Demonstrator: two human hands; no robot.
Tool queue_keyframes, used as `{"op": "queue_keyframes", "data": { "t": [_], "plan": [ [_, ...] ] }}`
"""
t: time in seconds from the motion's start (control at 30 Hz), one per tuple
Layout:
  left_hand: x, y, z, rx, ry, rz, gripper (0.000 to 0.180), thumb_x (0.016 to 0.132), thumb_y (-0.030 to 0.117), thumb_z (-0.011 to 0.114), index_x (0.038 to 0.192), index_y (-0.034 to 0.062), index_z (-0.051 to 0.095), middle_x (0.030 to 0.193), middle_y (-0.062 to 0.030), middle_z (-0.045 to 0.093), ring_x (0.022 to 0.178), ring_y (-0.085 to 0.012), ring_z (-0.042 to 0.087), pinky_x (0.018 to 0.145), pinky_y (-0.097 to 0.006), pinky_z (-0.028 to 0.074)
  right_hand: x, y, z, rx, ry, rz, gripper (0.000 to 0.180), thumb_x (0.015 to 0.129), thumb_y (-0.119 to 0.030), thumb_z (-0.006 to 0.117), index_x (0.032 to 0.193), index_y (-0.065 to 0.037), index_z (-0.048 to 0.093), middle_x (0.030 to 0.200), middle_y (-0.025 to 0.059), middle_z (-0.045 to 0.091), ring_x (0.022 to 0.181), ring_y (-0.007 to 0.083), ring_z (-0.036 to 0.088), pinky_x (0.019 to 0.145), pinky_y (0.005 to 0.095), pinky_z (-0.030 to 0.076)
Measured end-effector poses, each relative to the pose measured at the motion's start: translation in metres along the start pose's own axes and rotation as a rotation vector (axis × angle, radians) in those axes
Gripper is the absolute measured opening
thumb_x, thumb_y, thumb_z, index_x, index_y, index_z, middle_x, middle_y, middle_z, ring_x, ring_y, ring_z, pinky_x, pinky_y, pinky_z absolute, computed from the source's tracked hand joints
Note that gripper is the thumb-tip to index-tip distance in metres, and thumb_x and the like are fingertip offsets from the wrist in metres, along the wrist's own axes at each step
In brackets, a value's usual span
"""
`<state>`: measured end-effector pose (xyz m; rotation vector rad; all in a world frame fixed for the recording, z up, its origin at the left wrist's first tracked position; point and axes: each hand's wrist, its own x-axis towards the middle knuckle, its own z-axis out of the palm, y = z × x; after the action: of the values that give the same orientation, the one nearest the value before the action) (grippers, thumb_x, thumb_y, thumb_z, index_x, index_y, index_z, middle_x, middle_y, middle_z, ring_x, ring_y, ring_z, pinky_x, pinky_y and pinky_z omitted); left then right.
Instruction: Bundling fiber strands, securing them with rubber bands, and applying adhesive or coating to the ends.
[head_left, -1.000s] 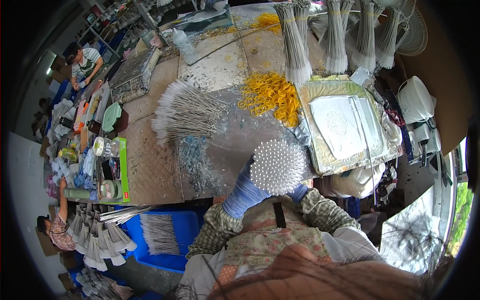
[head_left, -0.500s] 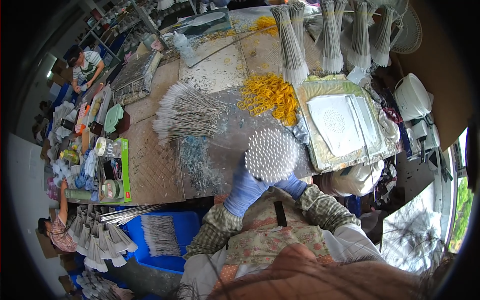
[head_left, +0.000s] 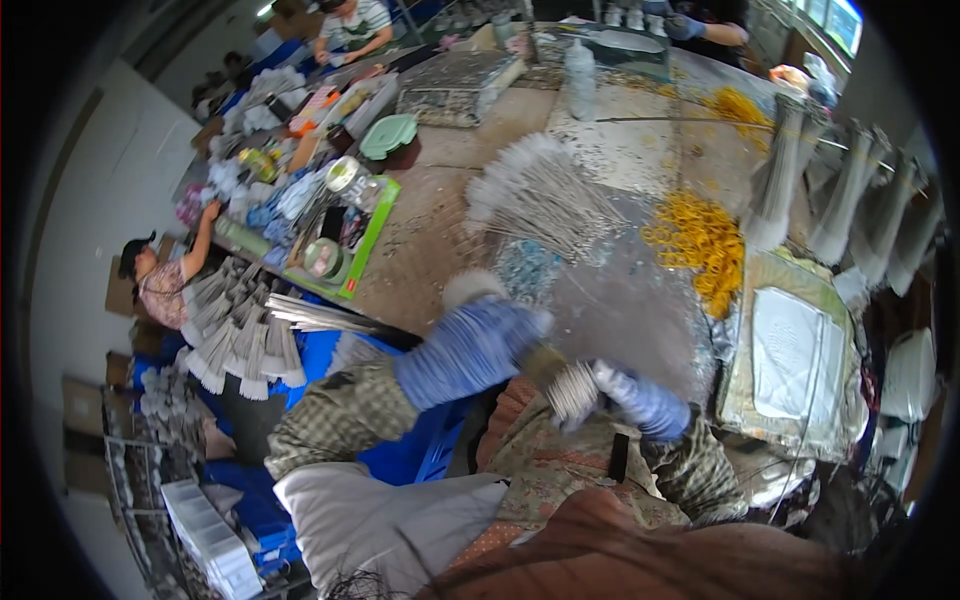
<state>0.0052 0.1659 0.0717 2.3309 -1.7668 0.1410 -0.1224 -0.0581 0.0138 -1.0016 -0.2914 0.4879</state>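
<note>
My left hand (head_left: pixel 478 338), in a blue glove and smeared by motion, is closed round a bundle of thin wire brushes. The bundle's pale bristle end (head_left: pixel 474 288) shows beyond the knuckles; its wire ends (head_left: pixel 573 392) point toward my apron. At those wire ends is my gloved right hand (head_left: pixel 640 402), its blurred fingers closed against them. A brownish band-like part (head_left: pixel 543 367) shows between the hands. On the table beyond lies a loose heap of white-bristled wire brushes (head_left: pixel 550 195), with a pile of yellow rubber bands (head_left: pixel 700 245) to its right.
A padded board with a white sheet (head_left: pixel 797 350) lies at right, below hanging brush bundles (head_left: pixel 848 195). At left are a green-edged tray (head_left: pixel 372 240), a lidded green tub (head_left: pixel 389 137) and a blue bin (head_left: pixel 420 440). Co-workers (head_left: pixel 163 285) sit beyond. A bottle (head_left: pixel 580 80) stands farther back.
The bundle has tipped from end-on before me to lying sideways, lower and nearer my body. My left hand has swung across it. The head view has turned left.
</note>
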Motion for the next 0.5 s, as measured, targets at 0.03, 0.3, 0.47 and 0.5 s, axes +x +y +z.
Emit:
{"op": "queue_keyframes", "data": {
  "t": [0.03, 0.3, 0.47, 0.5],
  "plan": [
    [-0.008, -0.015, -0.010, 0.006, -0.010, -0.024, 0.050, 0.081, 0.027, 0.067, 0.125, 0.0091, 0.053, 0.113, -0.0093, 0.063, 0.108, -0.0242, 0.060, 0.093, -0.036, 0.046, -0.001, -0.004, -0.002, 0.012, -0.023, 0.008, 0.066, 0.095, -0.057, 0.042, 0.120, 0.003, 0.054, 0.090, 0.0151, 0.066, 0.079, 0.0219, 0.066, 0.069, 0.0332, 0.054],
    [-0.107, -0.190, -0.008, -0.195, -0.645, -1.058, 0.075, 0.074, 0.057, 0.071, 0.115, -0.0041, 0.055, 0.102, -0.0230, 0.066, 0.098, -0.0348, 0.064, 0.085, -0.041, 0.050, -0.022, 0.056, -0.052, 0.191, 0.687, 0.111, 0.040, 0.093, -0.036, 0.058, 0.120, -0.006, 0.054, 0.099, 0.0106, 0.065, 0.086, 0.0213, 0.064, 0.080, 0.0385, 0.053],
    [-0.139, -0.235, 0.036, 0.063, -0.811, -1.097, 0.078, 0.072, 0.057, 0.072, 0.114, -0.0065, 0.056, 0.104, -0.0242, 0.065, 0.100, -0.0360, 0.063, 0.088, -0.041, 0.049, -0.028, 0.073, -0.064, 0.178, 0.725, 0.083, 0.040, 0.094, -0.031, 0.059, 0.122, -0.004, 0.053, 0.098, 0.0099, 0.065, 0.087, 0.0207, 0.063, 0.082, 0.0359, 0.052],
    [-0.143, -0.239, 0.041, 0.103, -0.791, -1.092, 0.078, 0.071, 0.057, 0.073, 0.115, -0.0060, 0.056, 0.105, -0.0240, 0.065, 0.101, -0.0361, 0.063, 0.088, -0.041, 0.049, -0.026, 0.072, -0.062, 0.157, 0.729, 0.071, 0.040, 0.094, -0.030, 0.058, 0.123, -0.003, 0.053, 0.097, 0.0098, 0.065, 0.087, 0.0203, 0.063, 0.083, 0.0347, 0.051]
  ]
}}
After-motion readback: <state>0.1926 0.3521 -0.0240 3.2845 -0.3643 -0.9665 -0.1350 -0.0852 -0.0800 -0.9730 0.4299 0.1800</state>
